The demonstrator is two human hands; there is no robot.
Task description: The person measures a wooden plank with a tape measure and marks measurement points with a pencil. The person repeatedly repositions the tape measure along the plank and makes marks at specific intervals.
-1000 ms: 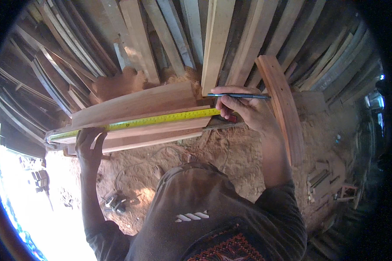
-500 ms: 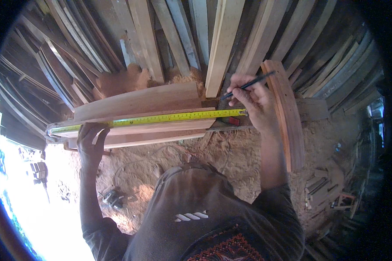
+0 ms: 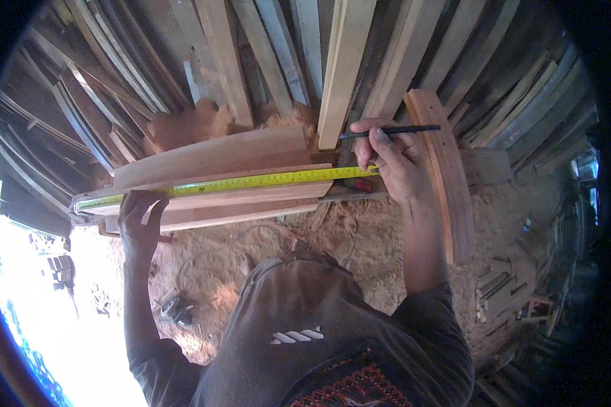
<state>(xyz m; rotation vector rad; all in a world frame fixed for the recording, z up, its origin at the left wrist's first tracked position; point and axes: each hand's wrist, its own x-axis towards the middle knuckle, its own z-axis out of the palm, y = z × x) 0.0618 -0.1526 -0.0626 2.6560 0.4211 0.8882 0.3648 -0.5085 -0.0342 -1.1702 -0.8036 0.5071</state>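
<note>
A yellow tape measure (image 3: pixel 251 182) stretches lengthwise over pale wooden boards (image 3: pixel 265 197), its hooked end reaching past their right-hand ends. The left hand (image 3: pixel 137 210) is half curled, thumb apart from the index finger, its fingertips against the tape near the boards' left end; whether it grips anything I cannot tell. The right hand (image 3: pixel 399 166), mostly closed, holds a dark pen (image 3: pixel 424 128) crosswise, its lower fingers at the tape's end, just beside a thick reddish beam (image 3: pixel 448 183)
</note>
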